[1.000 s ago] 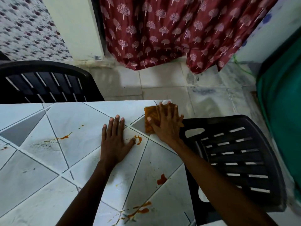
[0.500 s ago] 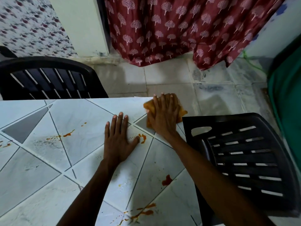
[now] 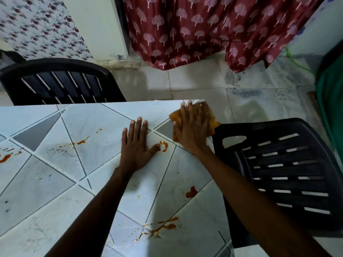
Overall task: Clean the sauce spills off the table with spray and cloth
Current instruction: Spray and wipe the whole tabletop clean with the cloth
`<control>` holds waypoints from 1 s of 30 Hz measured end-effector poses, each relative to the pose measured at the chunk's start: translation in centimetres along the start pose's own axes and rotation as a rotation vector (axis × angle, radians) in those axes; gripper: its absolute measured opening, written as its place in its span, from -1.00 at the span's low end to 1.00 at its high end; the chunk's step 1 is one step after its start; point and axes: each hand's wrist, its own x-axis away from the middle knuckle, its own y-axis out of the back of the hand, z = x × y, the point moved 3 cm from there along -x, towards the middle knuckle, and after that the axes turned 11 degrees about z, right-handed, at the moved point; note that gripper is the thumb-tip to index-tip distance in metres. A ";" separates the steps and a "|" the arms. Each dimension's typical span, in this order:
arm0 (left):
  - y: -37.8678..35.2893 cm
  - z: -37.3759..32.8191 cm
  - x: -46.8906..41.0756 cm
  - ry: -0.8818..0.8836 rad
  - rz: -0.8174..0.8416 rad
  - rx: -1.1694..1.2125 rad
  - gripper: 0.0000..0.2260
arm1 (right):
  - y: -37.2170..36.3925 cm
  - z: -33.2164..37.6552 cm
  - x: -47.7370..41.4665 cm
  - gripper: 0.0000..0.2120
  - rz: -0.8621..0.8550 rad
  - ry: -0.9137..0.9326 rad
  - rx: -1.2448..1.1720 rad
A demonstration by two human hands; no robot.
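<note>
- While a person leaned both bare arms over the white tiled table (image 3: 55, 182), a spatter of orange-red sauce streaks (image 3: 163, 227) lay nearest the camera, close to the table's right edge.
- A little farther in, a dark red blob of sauce (image 3: 191, 192) sat on a pale tile between the two forearms.
- The left hand (image 3: 136, 147) lay palm-down on the tabletop, fingers straight and slightly apart, holding nothing. Its thumb tip rested just beside a small orange smear (image 3: 164, 146).
- To the left of that hand, a thin orange trail (image 3: 82, 140) crossed a grout line, and a wider red smear (image 3: 5, 157) showed at the frame's left edge.
- The right hand (image 3: 193, 130) pressed flat on an orange cloth (image 3: 211, 121) at the table's far right corner, fingers straight and close together, none curled round the fabric. The cloth showed on both sides of the hand and hung slightly over the right edge.
- A black slatted chair (image 3: 289, 173) stood just beside the table's right side, and a second black chair (image 3: 61, 82) stood behind its far edge on the left.
- Beyond them, stained pale floor tiles (image 3: 194, 84) ran to a maroon curtain (image 3: 204, 30) printed with white trees, its hem touching the floor.
</note>
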 end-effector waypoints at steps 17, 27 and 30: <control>-0.3 0.2 -0.9 0.046 0.054 -0.050 -0.09 | 0.9 -1.3 -2.0 -0.33 0.002 -0.036 -0.037; 0.4 -0.3 -0.4 0.035 0.107 -0.002 -0.10 | -1.3 -5.4 15.8 -0.31 0.051 0.352 0.018; 0.3 -0.2 -0.5 0.018 0.098 0.000 -0.08 | -0.1 -4.7 7.6 -0.34 0.046 0.060 -0.021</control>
